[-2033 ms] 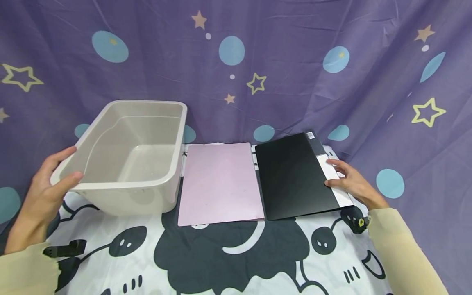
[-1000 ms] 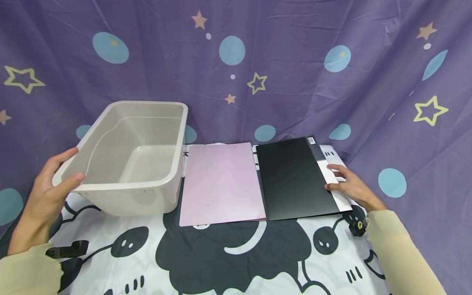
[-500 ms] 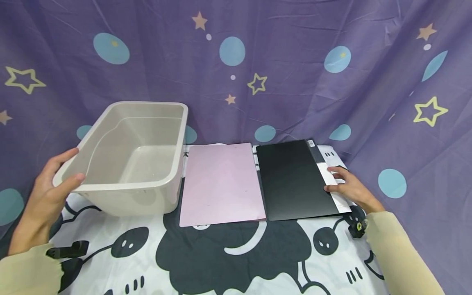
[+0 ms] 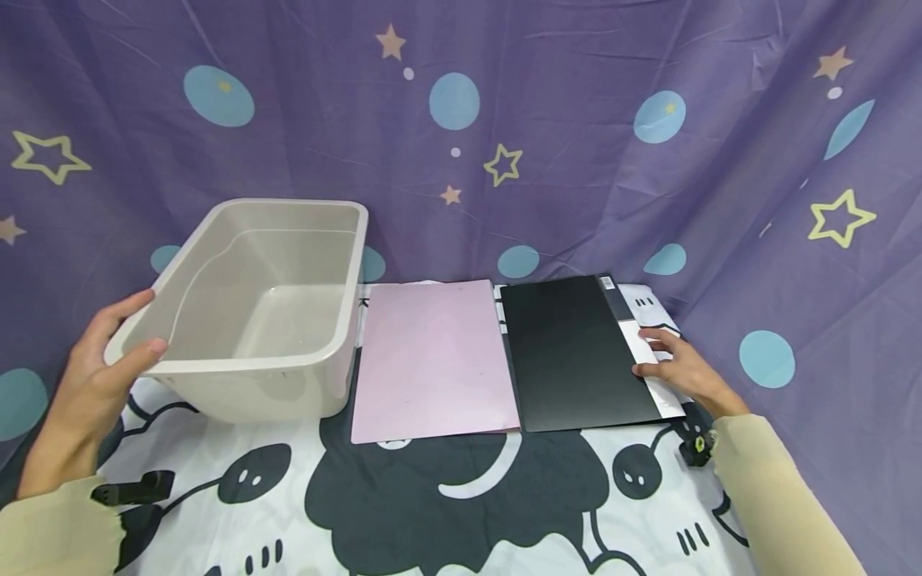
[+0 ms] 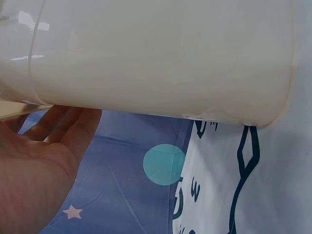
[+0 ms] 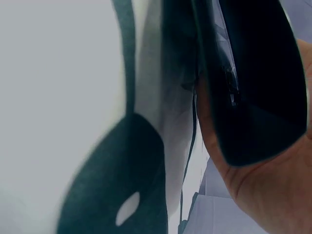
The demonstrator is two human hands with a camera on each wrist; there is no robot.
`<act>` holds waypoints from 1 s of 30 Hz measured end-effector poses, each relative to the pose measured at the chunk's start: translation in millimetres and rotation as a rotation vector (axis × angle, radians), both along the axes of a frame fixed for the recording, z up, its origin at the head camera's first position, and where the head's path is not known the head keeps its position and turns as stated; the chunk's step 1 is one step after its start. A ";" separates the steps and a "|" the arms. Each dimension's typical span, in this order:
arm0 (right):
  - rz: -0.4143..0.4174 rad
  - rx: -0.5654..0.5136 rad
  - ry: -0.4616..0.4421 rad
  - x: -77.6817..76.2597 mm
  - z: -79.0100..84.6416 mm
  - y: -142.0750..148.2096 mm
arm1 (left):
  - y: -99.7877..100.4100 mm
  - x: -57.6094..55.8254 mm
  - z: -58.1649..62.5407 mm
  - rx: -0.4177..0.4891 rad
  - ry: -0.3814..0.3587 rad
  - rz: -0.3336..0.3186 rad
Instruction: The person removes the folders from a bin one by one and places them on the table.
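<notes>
My left hand (image 4: 97, 380) holds the left corner of a beige plastic bin (image 4: 310, 364), the thumb lapping over its rim. In the left wrist view, fingers (image 5: 80, 129) reach behind the bin's smooth wall (image 5: 161, 58). On the right, a black ring-binder-like folder (image 4: 569, 352) lies closed, with a white strip (image 4: 644, 352) and a small barcode label along its spine. My right hand (image 4: 680, 368) grips that spine. Up close in the right wrist view, the dark rounded spine (image 6: 263, 112) sits in the palm, its far side hidden.
Flat between bin and black folder lies a pink folder (image 4: 435, 360), right beside the black one. The cloth (image 4: 461, 520) under them has a black-and-white cartoon print. A purple curtain (image 4: 562, 160) with stars and dots rises directly behind.
The black folder's spine side has sunk lower and its far corner has come slightly nearer, the right hand moving down with it. The left hand stays at the bin.
</notes>
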State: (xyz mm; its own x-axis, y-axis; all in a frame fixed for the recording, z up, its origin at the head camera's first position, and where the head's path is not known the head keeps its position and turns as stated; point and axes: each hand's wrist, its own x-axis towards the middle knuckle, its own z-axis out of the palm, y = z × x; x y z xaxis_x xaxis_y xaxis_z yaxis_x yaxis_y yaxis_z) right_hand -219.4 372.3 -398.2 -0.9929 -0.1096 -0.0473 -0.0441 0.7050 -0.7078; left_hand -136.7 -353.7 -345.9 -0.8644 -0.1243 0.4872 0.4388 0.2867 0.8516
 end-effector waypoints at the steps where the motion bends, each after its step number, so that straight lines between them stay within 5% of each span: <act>1: 0.000 0.004 0.003 -0.1 -0.3 -0.4 | 0.1 0.1 0.1 -0.003 -0.001 0.001; 30: -0.006 0.044 -0.053 -2.1 -5.1 -2.3 | 1.1 0.9 1.8 0.034 -0.005 -0.015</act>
